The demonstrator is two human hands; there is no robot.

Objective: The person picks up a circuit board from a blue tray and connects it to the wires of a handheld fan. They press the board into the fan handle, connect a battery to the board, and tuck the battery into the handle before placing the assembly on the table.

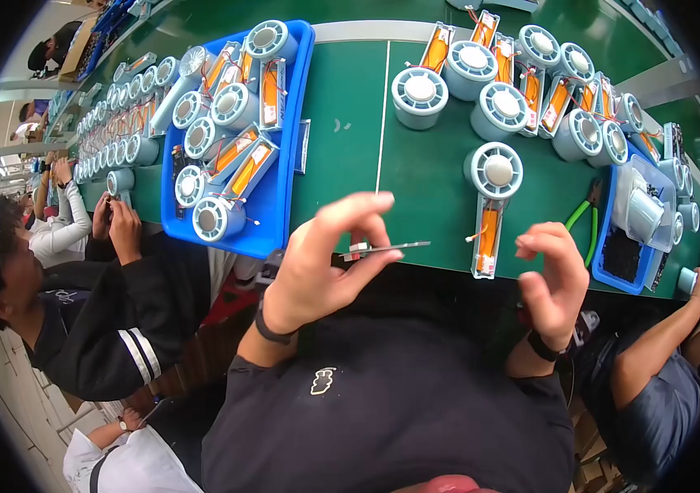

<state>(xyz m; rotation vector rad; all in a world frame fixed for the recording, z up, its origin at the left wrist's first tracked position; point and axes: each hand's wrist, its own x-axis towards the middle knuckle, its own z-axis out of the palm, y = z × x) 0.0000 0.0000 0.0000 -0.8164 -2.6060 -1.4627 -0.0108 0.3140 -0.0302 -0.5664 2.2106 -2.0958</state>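
My left hand (304, 267) pinches a small, thin circuit board (395, 246) with a white connector at one end. The board is seen almost edge-on, above the near edge of the table. Empty, my right hand (555, 283) hovers at the table's edge with thumb and fingers apart. Between the hands lies a light-blue handheld fan body (494, 170), its round grille up. Its open handle (488, 238) points toward me and shows an orange battery with thin wires. My right hand is just right of that handle, not touching it.
A blue tray (300, 123) of similar fan bodies stands left, and more (502, 107) stand at the back right. Green-handled cutters (586, 218) lie beside a blue bin (600, 255) of small black parts. Co-workers sit at both sides of the green table (341, 123).
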